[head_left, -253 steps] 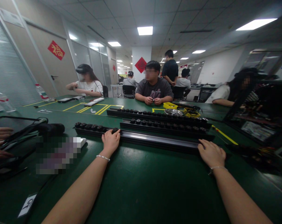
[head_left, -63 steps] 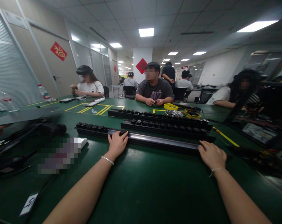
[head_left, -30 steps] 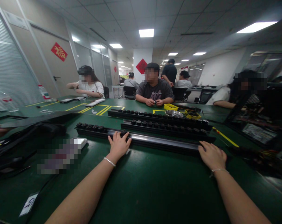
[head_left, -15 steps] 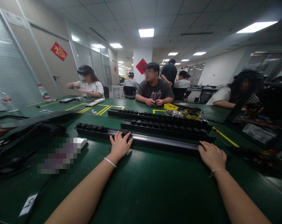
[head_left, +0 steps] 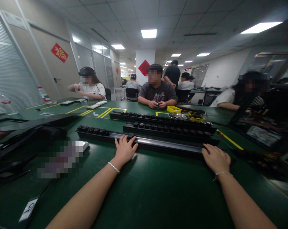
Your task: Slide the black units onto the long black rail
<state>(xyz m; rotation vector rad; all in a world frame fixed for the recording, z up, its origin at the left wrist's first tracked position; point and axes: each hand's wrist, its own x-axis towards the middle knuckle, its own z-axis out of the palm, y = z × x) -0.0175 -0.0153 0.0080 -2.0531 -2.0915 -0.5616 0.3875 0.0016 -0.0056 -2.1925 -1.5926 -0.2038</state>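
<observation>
A long black rail [head_left: 167,147] with a shiny metal channel lies across the table before me. My left hand [head_left: 125,150] is at its middle, fingers spread about a small black module [head_left: 131,136] that sits on the channel. At the rail's right end, my right hand [head_left: 216,158] is curled over the edge, its fingertips partly hidden. Several like black modules [head_left: 93,130] sit grouped at the rail's left end. Behind it are two more rails, a middle one [head_left: 167,131] and a far one [head_left: 144,118], both lined with such modules.
The green table [head_left: 153,194] holds a yellow bin [head_left: 174,109], a round metal dish [head_left: 177,116] and cables [head_left: 265,157]. To the left lie a black bag [head_left: 43,136], a blurred-out device and a tag [head_left: 29,209]. A person [head_left: 157,90] sits opposite; others sit at both sides.
My left hand has shifted slightly right along the rail, and the small black module has moved right with it. My right hand stays at the rail's end.
</observation>
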